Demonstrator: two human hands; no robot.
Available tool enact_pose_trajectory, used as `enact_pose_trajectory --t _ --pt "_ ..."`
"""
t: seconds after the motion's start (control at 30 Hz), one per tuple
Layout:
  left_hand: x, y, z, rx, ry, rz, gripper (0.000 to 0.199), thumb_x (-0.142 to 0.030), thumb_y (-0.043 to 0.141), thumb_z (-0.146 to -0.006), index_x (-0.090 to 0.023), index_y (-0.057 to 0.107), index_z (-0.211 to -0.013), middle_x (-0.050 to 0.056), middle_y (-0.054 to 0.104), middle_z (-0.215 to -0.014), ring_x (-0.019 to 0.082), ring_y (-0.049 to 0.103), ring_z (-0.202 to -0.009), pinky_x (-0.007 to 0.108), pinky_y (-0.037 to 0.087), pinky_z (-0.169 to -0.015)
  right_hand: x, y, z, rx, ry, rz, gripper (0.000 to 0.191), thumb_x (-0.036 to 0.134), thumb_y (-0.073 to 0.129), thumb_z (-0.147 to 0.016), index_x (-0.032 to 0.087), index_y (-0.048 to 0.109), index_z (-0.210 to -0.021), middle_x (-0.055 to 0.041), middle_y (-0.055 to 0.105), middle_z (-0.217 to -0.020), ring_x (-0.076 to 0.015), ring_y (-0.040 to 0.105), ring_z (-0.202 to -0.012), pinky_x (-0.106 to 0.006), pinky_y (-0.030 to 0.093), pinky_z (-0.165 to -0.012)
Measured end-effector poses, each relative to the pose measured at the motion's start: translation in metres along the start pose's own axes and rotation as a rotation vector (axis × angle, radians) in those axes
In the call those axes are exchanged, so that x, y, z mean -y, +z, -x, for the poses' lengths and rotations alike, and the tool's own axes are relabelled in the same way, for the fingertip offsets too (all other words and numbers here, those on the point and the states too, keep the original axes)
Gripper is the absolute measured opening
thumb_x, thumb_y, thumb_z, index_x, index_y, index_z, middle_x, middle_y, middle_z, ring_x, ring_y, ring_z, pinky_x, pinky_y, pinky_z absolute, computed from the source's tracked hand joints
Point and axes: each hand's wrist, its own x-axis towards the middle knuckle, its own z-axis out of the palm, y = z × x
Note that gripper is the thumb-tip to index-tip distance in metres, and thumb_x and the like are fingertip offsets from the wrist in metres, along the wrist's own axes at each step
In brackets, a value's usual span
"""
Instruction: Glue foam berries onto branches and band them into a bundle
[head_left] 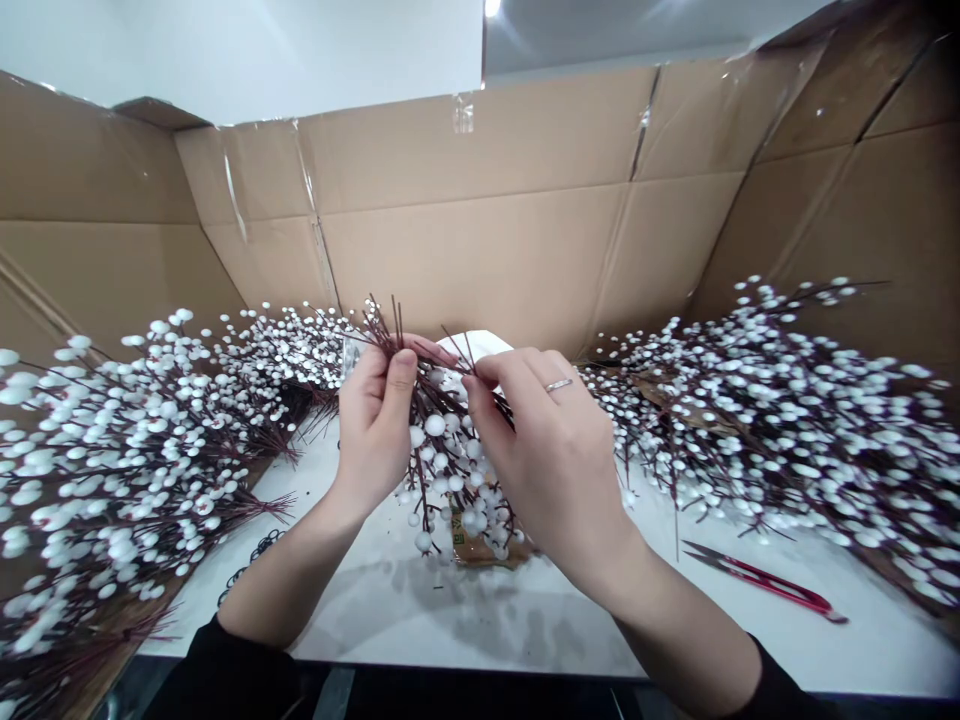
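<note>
Over the middle of the table, my left hand point(377, 420) is closed around the brown stems of a bunch of white berry branches point(450, 465). The stem ends stick up past my thumb, and the berries hang down toward me between my hands. My right hand point(551, 440), with a ring on one finger, pinches a thin berry stem point(466, 350) just right of the bunch. The rest of that stem is partly hidden behind my fingers.
Piles of white berry branches lie at left point(150, 440) and right point(772, 420). Red-handled thread snips point(765, 580) rest on the white table point(360, 610). Black rings point(251, 565) lie near my left forearm, brown tape point(487, 550) below the bunch. Cardboard walls point(480, 240) surround the back.
</note>
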Motion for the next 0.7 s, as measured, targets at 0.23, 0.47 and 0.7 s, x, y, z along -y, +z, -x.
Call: enact_pose_trajectory --t 0.23,0.47,0.7 --pt "0.002 -0.006 -0.005 -0.069 -0.043 0.066 0.019 -0.032 0.051 -0.097 -0.019 0.059 -0.085 0.003 0.069 -0.084 0.015 0.064 -0.085 0.029 0.05 -0.086 -0.004 -0.01 -0.003 -0.117 0.043 0.003 0.01 0.018 0.049 -0.096 0.016 0.058 -0.091 -0.003 0.064 -0.074 -0.0153 0.058 -0.066 -0.027 0.039 -0.057" --pt "0.005 -0.013 -0.011 -0.114 -0.029 0.047 0.019 -0.032 0.051 -0.097 -0.02 0.059 -0.085 0.002 0.071 -0.082 0.015 0.066 -0.084 0.029 0.051 -0.084 -0.019 -0.035 -0.006 -0.151 0.175 -0.1 0.006 0.021 0.054 -0.095 0.019 0.058 -0.092 0.001 0.066 -0.072 -0.0123 0.062 -0.063 -0.025 0.042 -0.056" --pt "0.001 -0.014 -0.009 0.028 -0.045 -0.042 0.02 -0.036 0.052 -0.096 -0.021 0.06 -0.085 0.003 0.069 -0.084 0.017 0.064 -0.086 0.031 0.05 -0.087 -0.042 -0.044 -0.013 -0.335 0.023 0.349 0.014 0.025 0.058 -0.093 0.017 0.065 -0.085 -0.0035 0.068 -0.067 -0.0161 0.063 -0.059 -0.029 0.034 -0.051"
